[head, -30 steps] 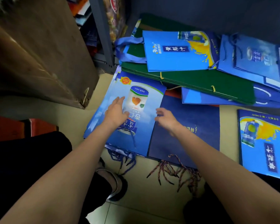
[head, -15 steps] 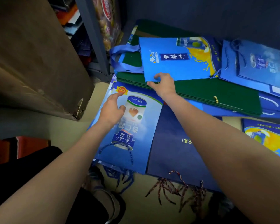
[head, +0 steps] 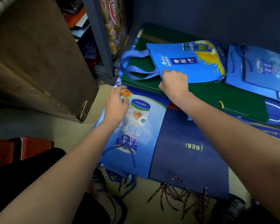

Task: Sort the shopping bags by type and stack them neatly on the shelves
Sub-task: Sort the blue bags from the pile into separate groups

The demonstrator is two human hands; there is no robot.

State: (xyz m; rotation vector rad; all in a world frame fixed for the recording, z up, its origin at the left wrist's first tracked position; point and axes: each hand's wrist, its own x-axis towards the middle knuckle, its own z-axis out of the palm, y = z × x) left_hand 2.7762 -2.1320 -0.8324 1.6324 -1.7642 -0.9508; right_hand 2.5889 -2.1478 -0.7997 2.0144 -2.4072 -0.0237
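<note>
Flat shopping bags lie in loose piles on the floor. My right hand [head: 174, 83] grips the near corner of a bright blue fabric bag [head: 191, 62] with an orange splash print, which lies on a stack of dark green bags [head: 217, 97]. My left hand [head: 116, 105] rests with relaxed fingers on the far left part of a light blue bag printed with a can [head: 136, 135]. A navy bag with gold lettering [head: 187, 154] lies to its right, cord handles toward me.
A grey metal shelf post [head: 100, 41] stands behind the piles, with packets and papers on the shelves. A brown cardboard box [head: 34, 62] fills the left. More blue bags [head: 262, 70] are heaped at right. My sandalled foot [head: 110, 202] is below the bags.
My right hand left the navy bag, reached out to the orange-splash blue bag and closed on its near corner. My left hand slid further up the can-print bag. The camera moved closer.
</note>
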